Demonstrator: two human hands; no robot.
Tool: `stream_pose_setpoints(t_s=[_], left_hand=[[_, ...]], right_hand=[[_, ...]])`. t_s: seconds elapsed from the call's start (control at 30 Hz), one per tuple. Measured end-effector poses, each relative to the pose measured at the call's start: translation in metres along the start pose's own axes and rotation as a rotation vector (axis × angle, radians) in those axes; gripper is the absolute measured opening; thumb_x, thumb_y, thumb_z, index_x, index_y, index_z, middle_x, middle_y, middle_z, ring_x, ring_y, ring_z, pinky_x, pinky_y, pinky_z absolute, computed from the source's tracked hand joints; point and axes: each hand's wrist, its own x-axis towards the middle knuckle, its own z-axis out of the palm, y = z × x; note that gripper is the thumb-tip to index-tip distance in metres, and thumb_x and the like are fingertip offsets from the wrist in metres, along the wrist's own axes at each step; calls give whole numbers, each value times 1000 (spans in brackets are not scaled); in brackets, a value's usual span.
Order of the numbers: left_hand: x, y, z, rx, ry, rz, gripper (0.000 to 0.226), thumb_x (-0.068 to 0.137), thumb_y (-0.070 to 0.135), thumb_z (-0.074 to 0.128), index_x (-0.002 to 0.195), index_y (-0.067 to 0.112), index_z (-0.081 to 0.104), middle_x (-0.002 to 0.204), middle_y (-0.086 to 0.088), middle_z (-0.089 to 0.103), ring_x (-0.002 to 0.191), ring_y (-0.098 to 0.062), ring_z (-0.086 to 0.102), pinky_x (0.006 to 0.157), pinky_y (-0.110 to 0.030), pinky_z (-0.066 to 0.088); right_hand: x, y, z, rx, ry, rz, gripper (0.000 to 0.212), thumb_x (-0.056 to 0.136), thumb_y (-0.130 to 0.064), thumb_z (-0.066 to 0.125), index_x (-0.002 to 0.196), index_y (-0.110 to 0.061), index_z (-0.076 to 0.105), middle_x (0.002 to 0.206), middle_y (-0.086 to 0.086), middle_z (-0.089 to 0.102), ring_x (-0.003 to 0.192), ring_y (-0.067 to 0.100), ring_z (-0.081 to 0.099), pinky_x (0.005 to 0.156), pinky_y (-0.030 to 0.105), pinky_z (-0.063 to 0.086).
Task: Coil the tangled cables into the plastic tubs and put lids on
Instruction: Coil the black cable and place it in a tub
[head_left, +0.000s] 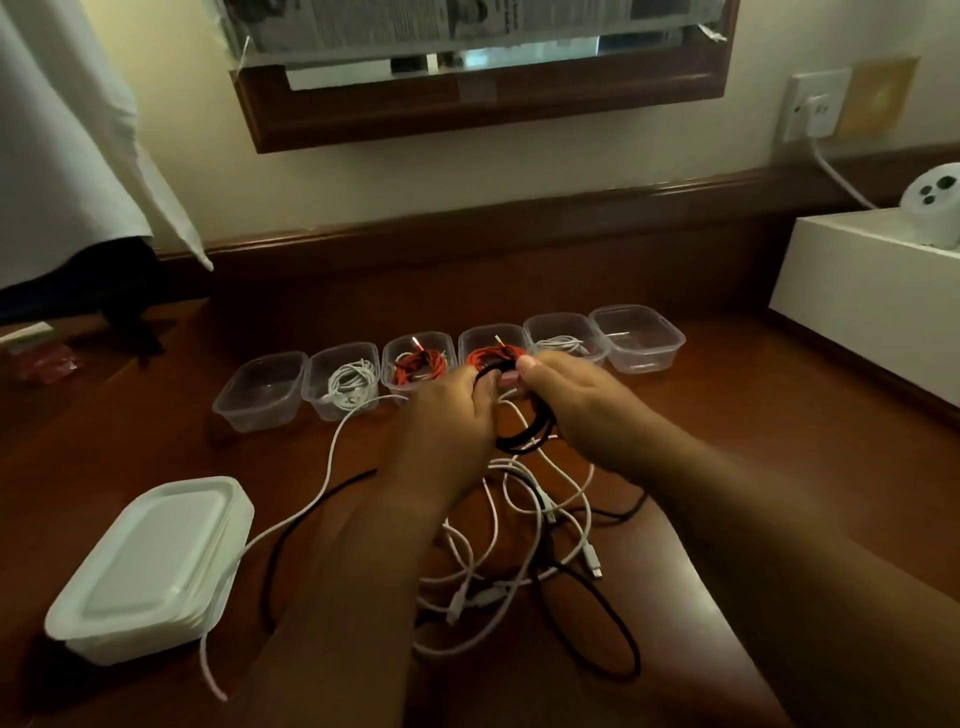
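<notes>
Tangled white cables (524, 525) and a loose black cable (597, 618) are lying in a heap on the wooden counter (156, 426), nearest the camera, in front of the row of tubs (260, 387). Just in front of that row, both hands are holding a black coil (519, 431): the left hand (447, 410) and the right hand (576, 400) are each gripping a side of it, fingers curled round the loops. Four of the six tubs are already holding cables, two red and two white; the tubs at each end of the row look empty. A stack of lids (150, 566) is sitting left of the heap, well in front of the row. I think the coiling step is going on now. Next, the coil probably needs tightening and dropping into an empty tub.
</notes>
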Motion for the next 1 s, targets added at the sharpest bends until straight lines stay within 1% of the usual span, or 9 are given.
stream_pose_setpoints(t_s=[0.07,0.17,0.3,0.4,0.5,0.67,0.8,0.9,1.0], left_hand=[[8,-12,8,12,44,-5,30,104,30,40,76,26,50,67,2,56,59,-12,52,53,-28,37],[11,-27,18,-228,28,6,28,104,30,41,80,30,57,68,1,61,62,-8,57,56,-25,42],[7,-34,23,-657,-67,-41,32,98,44,41,75,36,62,70,7,60,70,-12,57,66,-27,47],[4,-33,36,-702,126,-129,35,98,51,42,87,27,66,78,12,67,80,-6,64,74,-23,50],[-2,-27,45,-661,236,-196,42,90,55,37,87,20,60,68,15,63,69,-2,59,67,-13,42],[-2,-25,42,-710,110,-175,34,102,36,39,79,23,60,67,16,65,67,4,59,65,-10,45],[6,-45,36,-632,98,-122,21,97,37,47,90,30,66,90,2,71,88,-16,67,82,-29,53],[7,-51,29,-501,146,-64,15,93,34,51,91,42,63,84,14,64,80,-2,60,76,-20,49],[8,-50,29,-466,175,-66,15,92,28,60,89,40,68,91,11,67,89,-9,65,80,-29,53]], right_hand=[[14,5,5,-180,24,-83,27,106,-31,35,94,-24,57,99,8,64,94,24,61,89,45,53],[28,21,5,-156,-10,-105,25,106,-29,36,90,-25,56,86,1,60,78,12,58,75,37,51],[31,42,-1,372,-248,24,30,99,-38,44,79,-16,51,68,-6,51,57,4,47,58,23,40],[26,45,9,609,-302,109,30,97,-38,44,80,-16,53,67,-7,54,59,6,51,56,22,41],[25,48,21,504,-155,63,33,104,-32,37,80,-15,53,66,-7,52,59,6,50,58,22,43],[26,58,23,209,42,-125,36,106,-31,35,75,-18,50,64,-6,45,58,10,41,59,33,37],[29,60,9,64,-27,-173,38,105,-35,36,72,-21,48,55,-15,46,52,1,39,57,28,34],[28,59,0,77,-113,-221,31,96,-40,36,72,-25,50,58,-15,47,53,1,41,55,18,35],[26,58,-3,73,-164,-256,29,96,-37,37,73,-26,50,60,-16,49,54,1,43,55,14,35]])
